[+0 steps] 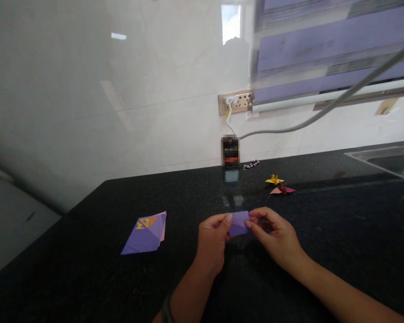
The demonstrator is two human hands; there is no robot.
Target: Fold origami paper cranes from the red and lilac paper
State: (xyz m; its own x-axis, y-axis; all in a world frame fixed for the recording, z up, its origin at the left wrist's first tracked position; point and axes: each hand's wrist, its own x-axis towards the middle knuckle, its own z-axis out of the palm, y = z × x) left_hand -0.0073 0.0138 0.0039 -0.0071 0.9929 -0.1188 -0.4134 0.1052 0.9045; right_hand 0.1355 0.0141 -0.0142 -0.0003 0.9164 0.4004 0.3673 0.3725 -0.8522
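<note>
Our left hand [212, 240] and right hand [276, 237] pinch a small purple folded paper [238, 223] between them, just above the black counter [87, 269]. A larger purple sheet [144, 235] lies left; two paper cranes [278, 185] sit beyond.

two paper cranes [278, 185], two purple papers [239, 223]

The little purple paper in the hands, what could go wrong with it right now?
The folded purple paper is pinched above the black counter only at its edges, by the left hand and right hand. It might slip and drop, or a hard pull could tear or crease it crookedly. A wide arm sweep could also knock the purple paper stack on the left, or the small yellow paper crane farther back.
</note>
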